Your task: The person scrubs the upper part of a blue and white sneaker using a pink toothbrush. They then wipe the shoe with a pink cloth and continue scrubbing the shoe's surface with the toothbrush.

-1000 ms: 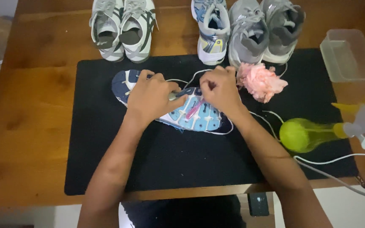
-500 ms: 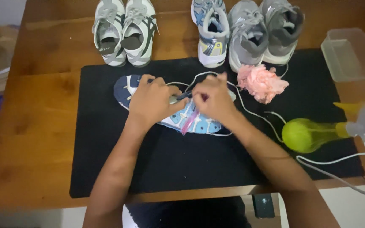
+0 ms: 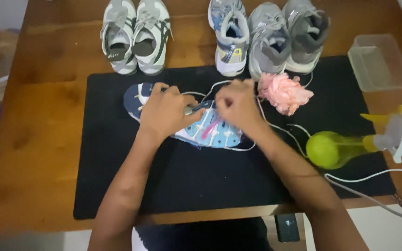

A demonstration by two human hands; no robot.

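- Wooden surface (image 3: 33, 153) carries a black mat (image 3: 117, 186); all the work sits on the mat.
- Far left of the back row: pair of grey-and-white sneakers (image 3: 136, 37), toes at the mat's top edge.
- Left hand (image 3: 166, 111) is closed down over a blue-and-white shoe (image 3: 210, 132), pressing on its middle. Fingers curl round something grey and narrow at the fingertips; can't tell what.
- The shoe lies on its side in the upper centre of the mat, sole studs facing the camera, dark blue end pointing left.
- Right hand (image 3: 236, 104) is pinched narrow just above the shoe, touching it. It seems to grip the white lace (image 3: 275, 130), which trails off to the right across the mat.
- Behind the hands: one blue-and-grey sneaker (image 3: 229, 32), then a grey pair (image 3: 287, 37).
- Pink crumpled cloth (image 3: 284, 93) lies just beside the right hand, on the mat.
- Green spray bottle (image 3: 345, 148) lies on its side at the mat's right edge, with a yellow-and-white trigger head.
- Clear plastic tub (image 3: 380, 62) stands off the mat, far right.
- White cable (image 3: 373, 186) runs along the bottom right.
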